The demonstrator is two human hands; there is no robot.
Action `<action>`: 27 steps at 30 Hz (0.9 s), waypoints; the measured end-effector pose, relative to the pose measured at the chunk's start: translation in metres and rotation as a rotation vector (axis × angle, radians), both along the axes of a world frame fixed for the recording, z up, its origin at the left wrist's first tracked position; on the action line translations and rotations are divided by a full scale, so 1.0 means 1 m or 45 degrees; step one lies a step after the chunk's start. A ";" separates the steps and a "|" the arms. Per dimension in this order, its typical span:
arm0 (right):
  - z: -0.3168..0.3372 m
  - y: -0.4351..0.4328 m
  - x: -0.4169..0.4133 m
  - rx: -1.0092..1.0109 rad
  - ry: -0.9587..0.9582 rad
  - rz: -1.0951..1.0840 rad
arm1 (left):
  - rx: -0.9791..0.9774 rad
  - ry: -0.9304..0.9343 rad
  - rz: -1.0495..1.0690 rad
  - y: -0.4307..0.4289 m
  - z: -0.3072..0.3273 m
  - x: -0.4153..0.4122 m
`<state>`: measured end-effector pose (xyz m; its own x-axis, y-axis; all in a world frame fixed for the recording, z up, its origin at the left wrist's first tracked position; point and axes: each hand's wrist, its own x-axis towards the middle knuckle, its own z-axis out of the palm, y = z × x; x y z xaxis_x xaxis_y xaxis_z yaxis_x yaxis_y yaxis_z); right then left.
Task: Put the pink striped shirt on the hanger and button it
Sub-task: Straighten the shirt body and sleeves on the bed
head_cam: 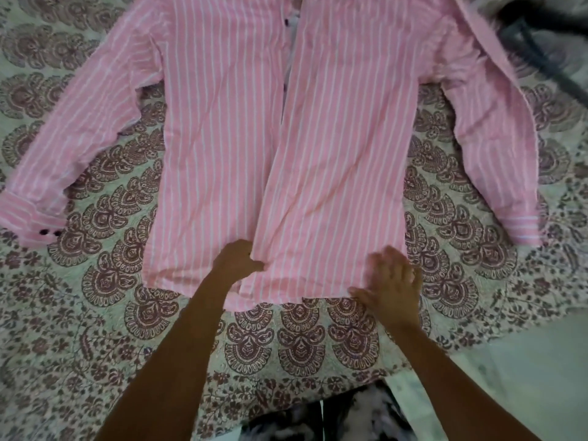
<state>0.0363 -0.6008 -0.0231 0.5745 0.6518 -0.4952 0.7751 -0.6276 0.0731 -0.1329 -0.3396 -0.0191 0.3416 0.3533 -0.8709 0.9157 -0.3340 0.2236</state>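
My left hand [238, 259] grips the front edge of the pink striped shirt [334, 138], my right hand [393, 281] lies flat and spread beside it, so a hard tug could skew the 2 fronts.

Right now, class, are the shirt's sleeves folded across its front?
No, both sleeves lie spread out to the sides of the shirt, on the bedspread.
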 end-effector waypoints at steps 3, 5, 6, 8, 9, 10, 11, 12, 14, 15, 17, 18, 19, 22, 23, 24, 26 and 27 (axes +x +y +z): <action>-0.002 -0.012 0.007 0.155 0.088 -0.132 | -0.063 -0.052 0.031 -0.003 0.005 -0.007; -0.001 -0.010 0.012 0.324 0.129 -0.141 | -0.075 -0.049 0.055 -0.005 0.007 -0.008; 0.001 -0.009 0.015 0.365 0.113 -0.161 | -0.117 -0.059 0.105 -0.004 0.005 -0.011; 0.004 -0.013 0.023 0.358 0.022 -0.145 | -0.243 -0.102 0.200 -0.007 0.005 -0.013; 0.004 -0.019 0.025 0.305 -0.029 -0.075 | -0.234 -0.101 0.150 -0.011 0.006 -0.013; 0.005 -0.025 0.026 0.238 -0.055 0.002 | -0.155 -0.072 0.021 -0.016 0.007 -0.013; 0.005 -0.033 0.025 0.190 -0.056 0.062 | -0.056 -0.059 -0.118 -0.022 0.008 -0.013; 0.006 -0.038 0.027 0.168 -0.042 0.110 | 0.040 -0.054 -0.243 -0.024 0.009 -0.010; 0.009 -0.041 0.032 0.196 0.025 0.194 | 0.123 0.049 -0.494 -0.024 0.014 -0.001; 0.011 -0.038 0.035 0.238 0.065 0.251 | 0.146 0.124 -0.602 -0.018 0.018 0.007; 0.014 -0.020 0.047 0.336 0.132 0.352 | 0.215 0.196 -0.673 0.003 0.028 0.029; 0.015 -0.006 0.053 0.373 0.153 0.368 | 0.272 0.179 -0.643 0.017 0.032 0.044; 0.015 0.012 0.061 0.414 0.153 0.369 | 0.352 0.125 -0.589 0.033 0.037 0.060; 0.015 0.076 0.084 0.529 0.104 0.345 | 0.516 -0.186 -0.308 0.080 0.045 0.115; 0.016 0.097 0.091 0.578 0.114 0.333 | 0.531 -0.335 -0.166 0.091 0.046 0.132; 0.017 0.121 0.099 0.622 0.143 0.327 | 0.531 -0.491 -0.022 0.103 0.047 0.150; 0.017 0.162 0.116 0.652 0.200 0.403 | 0.533 -0.717 0.162 0.127 0.043 0.182; 0.016 0.178 0.123 0.621 0.224 0.513 | 0.541 -0.770 0.199 0.139 0.041 0.195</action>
<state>0.1595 -0.4233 -0.0072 0.1755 0.9726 -0.1527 0.9309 -0.2144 -0.2958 0.0623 -0.2010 0.0220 0.6349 0.7006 -0.3257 0.7182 -0.3798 0.5831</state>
